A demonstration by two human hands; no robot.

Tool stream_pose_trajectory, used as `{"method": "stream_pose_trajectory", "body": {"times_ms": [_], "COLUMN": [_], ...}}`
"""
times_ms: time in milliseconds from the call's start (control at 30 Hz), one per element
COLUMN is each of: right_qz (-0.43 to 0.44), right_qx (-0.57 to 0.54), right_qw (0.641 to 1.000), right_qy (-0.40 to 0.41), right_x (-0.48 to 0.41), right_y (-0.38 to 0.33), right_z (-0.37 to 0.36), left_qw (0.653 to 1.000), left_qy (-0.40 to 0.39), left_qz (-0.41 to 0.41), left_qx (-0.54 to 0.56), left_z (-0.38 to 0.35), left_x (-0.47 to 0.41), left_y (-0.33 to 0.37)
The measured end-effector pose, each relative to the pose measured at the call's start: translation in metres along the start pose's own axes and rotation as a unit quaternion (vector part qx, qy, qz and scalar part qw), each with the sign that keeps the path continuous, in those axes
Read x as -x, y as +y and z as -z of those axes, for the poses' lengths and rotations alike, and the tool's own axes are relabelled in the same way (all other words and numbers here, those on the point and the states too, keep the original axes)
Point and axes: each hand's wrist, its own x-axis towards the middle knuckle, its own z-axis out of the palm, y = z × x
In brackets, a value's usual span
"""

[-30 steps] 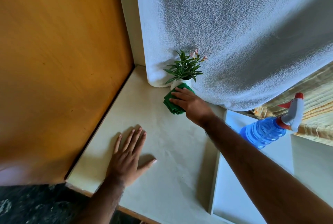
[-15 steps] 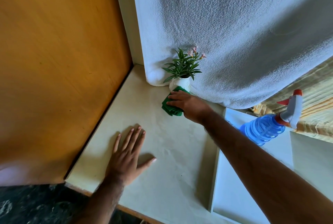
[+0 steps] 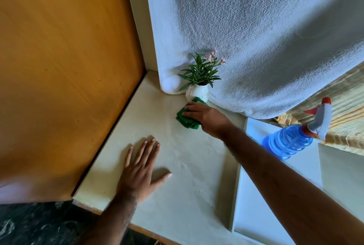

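Observation:
A folded green cloth (image 3: pixel 186 120) lies on the cream ledge (image 3: pixel 181 158), right against the base of a small white pot (image 3: pixel 197 92) with a green plant and pink flowers. My right hand (image 3: pixel 206 115) presses flat on the cloth with straight fingers, reaching in from the lower right. My left hand (image 3: pixel 140 169) rests palm down on the ledge nearer to me, fingers spread and holding nothing.
An orange wooden panel (image 3: pixel 65 71) walls the ledge on the left. A white towel (image 3: pixel 256 37) hangs behind the pot. A blue spray bottle (image 3: pixel 289 141) with a red and grey trigger lies on the white recessed surface (image 3: pixel 256 215) at the right.
My right hand and the green cloth have slid slightly left along the foot of the pot. The left hand has stayed in place.

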Motion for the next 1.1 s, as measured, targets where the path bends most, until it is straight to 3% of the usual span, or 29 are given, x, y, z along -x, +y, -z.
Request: {"method": "stream_pose_trajectory", "body": {"times_ms": [133,267,367,700,933,1100], "right_qz": [-0.008,-0.014,-0.069,-0.175,-0.363,-0.452], "right_qx": [0.033,0.014,-0.028,-0.013,0.012,0.076], "right_qw": [0.998,1.0,0.997,0.979,0.92,0.88], "right_qy": [0.045,-0.007,-0.034,0.103,0.146,0.123], "right_x": [-0.009,0.004,0.015,0.067,0.204,0.27], "right_y": [0.006,0.008,0.003,-0.061,-0.109,-0.116], "right_z": [0.006,-0.004,-0.011,0.028,0.021,0.006], "left_qw": [1.0,1.0,1.0,1.0,1.0,0.999], "left_qy": [0.003,0.006,0.006,-0.006,-0.024,-0.025], "left_qz": [-0.001,-0.003,-0.003,-0.001,0.007,0.009], "left_qx": [-0.003,-0.005,-0.01,0.002,0.007,0.024], "left_z": [0.0,-0.003,-0.003,-0.002,0.002,0.003], "left_x": [-0.001,-0.001,-0.001,0.0,0.002,0.002], "left_y": [-0.001,-0.001,-0.001,-0.003,-0.001,0.001]}}
